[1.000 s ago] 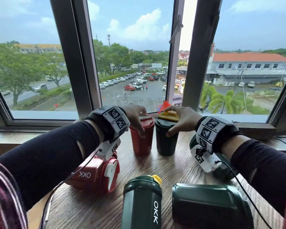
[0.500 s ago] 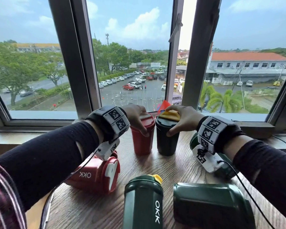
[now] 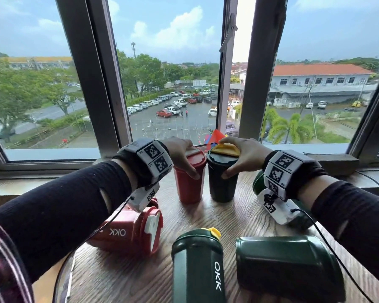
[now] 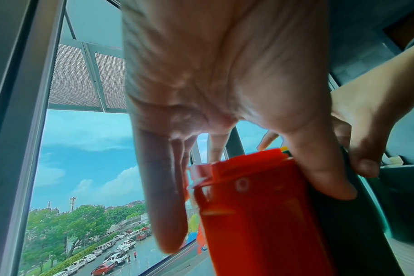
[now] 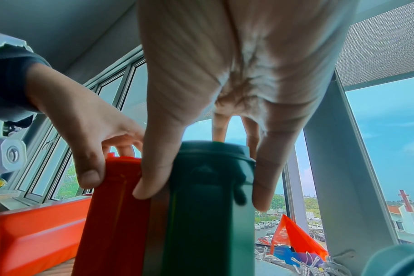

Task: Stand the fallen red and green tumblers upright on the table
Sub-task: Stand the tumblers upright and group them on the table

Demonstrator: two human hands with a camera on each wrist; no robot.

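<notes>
Tumblers upright: 1 red tumbler (image 3: 189, 178), 1 green tumbler (image 3: 221, 178), each hand-held.

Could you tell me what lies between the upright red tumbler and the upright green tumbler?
No object: the head view shows only a narrow gap between the red tumbler and the green tumbler. The thumbs of the left hand and right hand reach down beside it.

Bright window backlight, wide-angle edge distortion
</notes>
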